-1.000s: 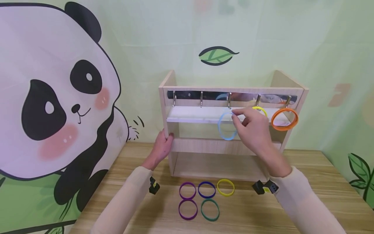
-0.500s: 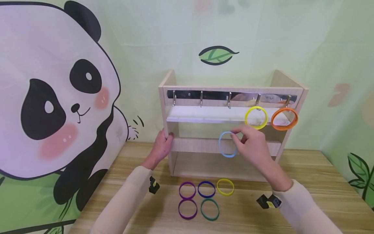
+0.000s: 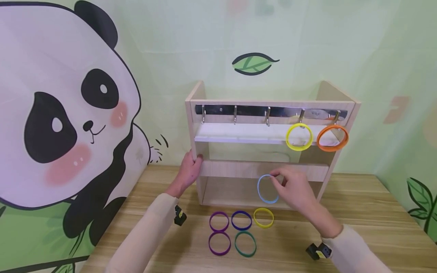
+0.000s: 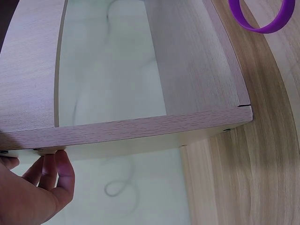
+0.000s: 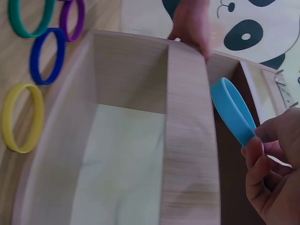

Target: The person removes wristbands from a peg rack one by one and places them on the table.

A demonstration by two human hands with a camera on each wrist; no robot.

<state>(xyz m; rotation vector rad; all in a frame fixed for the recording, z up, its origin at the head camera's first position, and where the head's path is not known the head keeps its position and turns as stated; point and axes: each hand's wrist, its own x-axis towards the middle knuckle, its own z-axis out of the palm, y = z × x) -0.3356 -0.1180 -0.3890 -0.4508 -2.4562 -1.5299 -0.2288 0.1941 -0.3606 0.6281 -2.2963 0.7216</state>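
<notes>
My right hand pinches a light blue silicone wristband by its edge, in front of the shelf's lower opening. In the right wrist view the same wristband stands out from between thumb and fingers. My left hand grips the left side panel of the wooden shelf; in the left wrist view its fingertips rest against the panel's outer face. From the metal hook rail hang a yellow wristband and an orange wristband, each on its own hook.
On the table, before the shelf, lie two purple wristbands, a dark blue wristband, a green wristband and another yellow wristband. Behind the shelf is a printed backdrop with a panda.
My right hand has come down from beside the middle hook with the light blue wristband, uncovering the hanging yellow one. The left hand has stayed at the side panel.
</notes>
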